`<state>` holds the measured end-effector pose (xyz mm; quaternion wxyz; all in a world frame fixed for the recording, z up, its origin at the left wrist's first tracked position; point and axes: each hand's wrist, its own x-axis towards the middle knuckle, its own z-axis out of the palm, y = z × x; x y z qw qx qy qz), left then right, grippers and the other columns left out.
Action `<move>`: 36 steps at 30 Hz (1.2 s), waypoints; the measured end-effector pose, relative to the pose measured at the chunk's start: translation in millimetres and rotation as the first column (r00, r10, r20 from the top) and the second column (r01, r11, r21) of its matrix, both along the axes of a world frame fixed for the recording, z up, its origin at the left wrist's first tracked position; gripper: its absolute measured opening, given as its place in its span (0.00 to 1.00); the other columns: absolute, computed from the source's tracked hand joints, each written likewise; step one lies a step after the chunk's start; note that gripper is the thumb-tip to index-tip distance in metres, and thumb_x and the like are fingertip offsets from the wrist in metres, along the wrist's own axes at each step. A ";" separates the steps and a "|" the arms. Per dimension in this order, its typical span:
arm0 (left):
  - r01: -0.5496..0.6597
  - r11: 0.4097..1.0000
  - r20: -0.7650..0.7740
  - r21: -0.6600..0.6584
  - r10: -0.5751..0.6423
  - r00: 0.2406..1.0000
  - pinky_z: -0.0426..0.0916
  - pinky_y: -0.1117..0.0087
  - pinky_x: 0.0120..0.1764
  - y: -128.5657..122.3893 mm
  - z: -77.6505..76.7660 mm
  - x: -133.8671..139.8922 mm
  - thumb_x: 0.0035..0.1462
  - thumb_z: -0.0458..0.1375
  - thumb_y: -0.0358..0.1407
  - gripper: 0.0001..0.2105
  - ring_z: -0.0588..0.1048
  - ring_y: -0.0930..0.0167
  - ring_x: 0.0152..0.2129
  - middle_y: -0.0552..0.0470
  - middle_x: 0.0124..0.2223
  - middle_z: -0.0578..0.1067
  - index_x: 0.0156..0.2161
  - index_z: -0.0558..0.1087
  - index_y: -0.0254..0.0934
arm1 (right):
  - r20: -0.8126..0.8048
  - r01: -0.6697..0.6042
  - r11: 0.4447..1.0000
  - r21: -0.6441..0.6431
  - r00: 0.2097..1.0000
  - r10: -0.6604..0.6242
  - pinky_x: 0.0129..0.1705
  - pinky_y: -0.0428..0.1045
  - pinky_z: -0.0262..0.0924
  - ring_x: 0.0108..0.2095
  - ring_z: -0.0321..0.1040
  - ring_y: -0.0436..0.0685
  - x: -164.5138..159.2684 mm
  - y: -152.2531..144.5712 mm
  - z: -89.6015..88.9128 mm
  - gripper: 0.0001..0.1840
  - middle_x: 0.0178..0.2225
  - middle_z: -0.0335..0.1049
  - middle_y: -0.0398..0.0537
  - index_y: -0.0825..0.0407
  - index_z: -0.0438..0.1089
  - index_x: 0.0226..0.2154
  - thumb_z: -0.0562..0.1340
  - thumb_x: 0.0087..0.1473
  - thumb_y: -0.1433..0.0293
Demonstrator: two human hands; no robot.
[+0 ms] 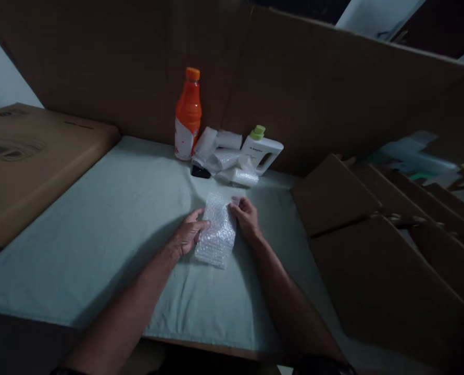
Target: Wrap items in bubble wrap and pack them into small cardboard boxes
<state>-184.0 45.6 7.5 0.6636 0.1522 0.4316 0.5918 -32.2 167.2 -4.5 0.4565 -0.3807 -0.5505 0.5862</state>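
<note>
A flat piece of bubble wrap (216, 237) is held up between my two hands, just above the cloth-covered table. My left hand (188, 232) grips its left edge, thumb on top and fingers behind. At the upper right edge, my right hand (246, 216) pinches it between thumb and fingers. Whether anything lies inside the wrap, I cannot tell. Beyond my hands sits a pile of bubble-wrapped bundles (227, 159), with a small black object (200, 172) at its front left.
Behind the pile stand an orange bottle (188, 114) and a white jug with a green cap (261, 151). A cardboard panel (138, 78) rises at the back. A large carton (40, 156) lies left; cardboard boxes (384, 271) fill the right. Pale cloth (118, 219) covers the table.
</note>
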 end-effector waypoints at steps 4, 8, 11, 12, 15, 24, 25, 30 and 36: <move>-0.024 0.999 -0.193 -0.045 0.015 0.981 0.61 0.76 0.24 -3.5 -0.2 2.0 0.45 0.67 0.30 0.47 0.70 0.74 0.20 0.56 0.28 0.75 0.70 0.53 0.37 | 0.037 0.080 0.995 0.060 0.996 -0.082 0.34 0.47 0.60 0.31 0.64 0.52 2.3 4.2 -13.3 0.22 0.30 0.69 0.41 0.47 0.69 0.37 0.72 0.38 0.59; 0.028 0.998 -0.335 0.049 -0.009 0.942 0.56 0.77 0.23 -6.8 -0.9 7.6 0.47 0.66 0.33 0.47 0.65 0.76 0.17 0.59 0.26 0.72 0.71 0.52 0.39 | 0.064 0.106 0.991 0.088 0.992 -0.111 0.35 0.47 0.59 0.31 0.64 0.53 1.5 5.4 -17.6 0.22 0.30 0.68 0.41 0.47 0.69 0.40 0.69 0.41 0.60; 0.104 0.990 -0.434 0.090 -0.055 0.899 0.55 0.77 0.23 -7.4 -3.8 9.8 0.47 0.65 0.33 0.35 0.62 0.77 0.18 0.60 0.23 0.69 0.62 0.69 0.34 | 0.054 0.111 0.989 0.100 0.992 -0.117 0.36 0.48 0.60 0.32 0.65 0.53 0.5 6.1 -19.4 0.22 0.30 0.68 0.41 0.48 0.69 0.41 0.69 0.41 0.59; 0.117 0.989 -0.462 0.086 -0.064 0.885 0.55 0.77 0.24 -7.4 -4.6 10.2 0.47 0.65 0.32 0.29 0.62 0.78 0.18 0.58 0.23 0.69 0.57 0.74 0.32 | 0.048 0.112 0.988 0.102 0.992 -0.117 0.36 0.48 0.60 0.32 0.65 0.53 0.3 6.4 -19.9 0.22 0.30 0.68 0.41 0.48 0.69 0.40 0.69 0.41 0.59; 0.102 0.993 -0.509 0.057 -0.059 0.859 0.58 0.77 0.24 -8.0 -3.9 10.7 0.47 0.65 0.31 0.17 0.64 0.77 0.20 0.55 0.25 0.72 0.45 0.80 0.30 | 0.028 0.098 0.990 0.100 0.994 -0.101 0.37 0.47 0.60 0.32 0.65 0.52 0.0 7.0 -19.8 0.21 0.30 0.69 0.41 0.48 0.70 0.39 0.69 0.41 0.60; 0.214 0.972 -0.478 0.099 -0.142 0.867 0.65 0.76 0.22 -10.3 6.6 -7.5 0.45 0.69 0.39 0.13 0.68 0.76 0.21 0.50 0.32 0.76 0.36 0.83 0.33 | -0.053 -0.106 0.994 0.018 0.993 0.107 0.39 0.49 0.64 0.33 0.69 0.55 4.9 -1.4 -7.5 0.20 0.30 0.74 0.43 0.48 0.74 0.32 0.73 0.37 0.55; 0.191 0.976 -0.474 0.100 -0.122 0.872 0.64 0.77 0.21 -9.0 5.5 -9.1 0.45 0.69 0.38 0.14 0.67 0.77 0.19 0.51 0.30 0.75 0.37 0.83 0.33 | -0.059 -0.127 0.992 0.006 0.990 0.127 0.39 0.49 0.64 0.32 0.69 0.54 5.1 -2.8 -6.7 0.20 0.30 0.75 0.43 0.49 0.75 0.31 0.74 0.36 0.56; 0.135 0.986 -0.491 0.100 -0.069 0.868 0.58 0.77 0.20 -8.3 2.8 -2.6 0.43 0.68 0.36 0.12 0.64 0.78 0.16 0.54 0.22 0.72 0.35 0.83 0.33 | -0.126 -0.111 0.993 -0.040 0.987 0.105 0.39 0.49 0.66 0.35 0.71 0.55 3.3 -2.9 -8.4 0.24 0.37 0.78 0.46 0.49 0.78 0.36 0.73 0.40 0.51; -0.036 0.987 -0.508 0.159 0.113 0.854 0.60 0.76 0.22 -1.4 30.3 4.6 0.40 0.66 0.37 0.13 0.65 0.76 0.18 0.51 0.25 0.75 0.32 0.82 0.31 | -0.293 0.038 0.988 -0.151 0.953 -0.081 0.37 0.52 0.69 0.42 0.73 0.59 15.3 21.1 -11.5 0.30 0.43 0.76 0.51 0.48 0.74 0.35 0.67 0.43 0.41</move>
